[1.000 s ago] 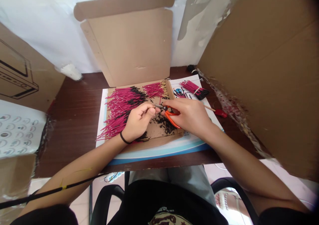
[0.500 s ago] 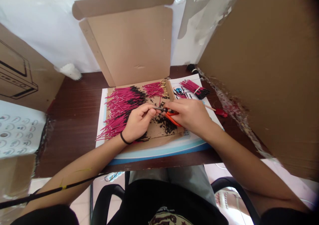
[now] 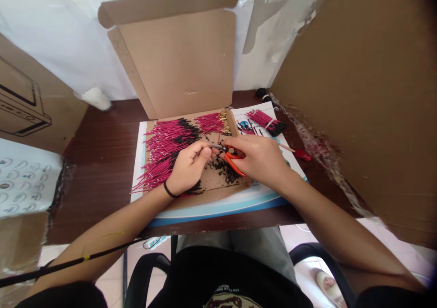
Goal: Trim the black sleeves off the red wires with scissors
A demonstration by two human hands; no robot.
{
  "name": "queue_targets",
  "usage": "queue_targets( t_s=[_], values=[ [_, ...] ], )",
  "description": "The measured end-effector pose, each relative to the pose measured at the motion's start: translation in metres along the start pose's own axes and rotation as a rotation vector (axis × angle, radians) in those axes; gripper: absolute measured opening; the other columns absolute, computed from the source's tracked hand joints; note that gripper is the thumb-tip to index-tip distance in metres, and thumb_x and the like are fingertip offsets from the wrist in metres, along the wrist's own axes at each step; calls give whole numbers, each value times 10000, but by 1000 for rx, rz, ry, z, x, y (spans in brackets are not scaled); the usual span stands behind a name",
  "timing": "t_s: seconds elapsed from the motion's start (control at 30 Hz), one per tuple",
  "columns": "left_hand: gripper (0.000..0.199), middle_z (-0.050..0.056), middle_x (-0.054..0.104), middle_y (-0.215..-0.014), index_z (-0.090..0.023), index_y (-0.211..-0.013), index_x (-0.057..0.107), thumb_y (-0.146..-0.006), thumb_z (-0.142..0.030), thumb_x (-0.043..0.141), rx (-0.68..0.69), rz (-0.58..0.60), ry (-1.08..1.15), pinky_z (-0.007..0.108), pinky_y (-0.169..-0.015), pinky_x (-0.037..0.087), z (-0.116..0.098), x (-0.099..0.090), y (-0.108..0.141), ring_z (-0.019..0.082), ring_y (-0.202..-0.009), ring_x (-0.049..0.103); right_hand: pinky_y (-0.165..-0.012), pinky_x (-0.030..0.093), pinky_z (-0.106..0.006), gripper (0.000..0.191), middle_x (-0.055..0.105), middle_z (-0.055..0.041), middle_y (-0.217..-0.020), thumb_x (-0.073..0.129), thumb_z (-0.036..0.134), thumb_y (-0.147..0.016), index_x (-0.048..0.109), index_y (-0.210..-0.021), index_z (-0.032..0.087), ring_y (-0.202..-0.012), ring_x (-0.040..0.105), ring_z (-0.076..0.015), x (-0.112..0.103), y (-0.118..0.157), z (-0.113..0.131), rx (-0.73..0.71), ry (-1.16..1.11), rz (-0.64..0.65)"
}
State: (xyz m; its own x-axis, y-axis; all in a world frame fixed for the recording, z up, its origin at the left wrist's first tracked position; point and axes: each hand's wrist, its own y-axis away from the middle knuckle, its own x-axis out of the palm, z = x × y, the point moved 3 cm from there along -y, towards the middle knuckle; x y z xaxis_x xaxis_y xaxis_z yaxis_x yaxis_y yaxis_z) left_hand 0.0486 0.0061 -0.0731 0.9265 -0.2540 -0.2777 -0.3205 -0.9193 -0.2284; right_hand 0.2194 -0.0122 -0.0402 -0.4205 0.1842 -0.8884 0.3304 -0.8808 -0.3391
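Over the cardboard tray (image 3: 211, 185) on our dark tabletop (image 3: 102, 162), the orange-handled snips (image 3: 235, 166) sit between our 2 hands; the right hand (image 3: 264, 160) owns them, fingers wrapped around the grips, so that 1's clamped on for sure; the left hand (image 3: 189, 164) has its thumb and fingers bent in close right at the blade tips, but we honestly can't tell if they're pinching anything, too small to see.

The layout that matters, imo: the blades run nearly sideways, tips aimed at our left fingertips, while the handles angle back toward our body on the right; so the left hand is the nearer 1 to the cutting end; black scraps (image 3: 230, 175) lie just below the snips, and the big pile of red-and-black leads (image 3: 164, 139) is on the far side of our left hand from the blades.
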Motion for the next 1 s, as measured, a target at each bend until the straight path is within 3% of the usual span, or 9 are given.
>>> queue_targets(
  t_s=[0.23, 0.43, 0.6, 1.0],
  values=[
    [342, 33, 649, -727, -161, -821, 650, -894, -469, 520, 29, -8, -29, 241, -606, 458, 0, -1, 0, 126, -646, 570, -568, 313, -251, 206, 731, -18, -823, 576, 334, -849, 718, -960, 234, -684, 613, -147, 4, 1, 0, -24, -2, -11],
    [350, 51, 689, -763, -161, -794, 683, -864, -482, 563, 27, -17, -21, 253, -636, 485, 1, 0, 0, 141, -692, 612, -537, 263, -253, 177, 727, -18, -743, 603, 360, -825, 731, -823, 237, -642, 595, -147, 5, 0, -4, 19, 36, 34],
    [274, 59, 716, -819, -166, -811, 684, -830, -434, 633, -1, -49, 54, 256, -679, 503, 1, -1, 0, 141, -729, 634, -555, 314, -251, 210, 725, -17, -744, 590, 309, -825, 745, -946, 236, -618, 587, -145, -1, -2, -5, 88, -18, -34],
    [266, 38, 696, -778, -166, -829, 662, -830, -430, 631, -8, -47, 93, 257, -666, 502, 2, -1, 0, 131, -690, 618, -567, 317, -253, 202, 712, -14, -791, 545, 307, -860, 714, -940, 230, -669, 598, -143, 1, 1, 1, -23, 15, -21]
  ],
)
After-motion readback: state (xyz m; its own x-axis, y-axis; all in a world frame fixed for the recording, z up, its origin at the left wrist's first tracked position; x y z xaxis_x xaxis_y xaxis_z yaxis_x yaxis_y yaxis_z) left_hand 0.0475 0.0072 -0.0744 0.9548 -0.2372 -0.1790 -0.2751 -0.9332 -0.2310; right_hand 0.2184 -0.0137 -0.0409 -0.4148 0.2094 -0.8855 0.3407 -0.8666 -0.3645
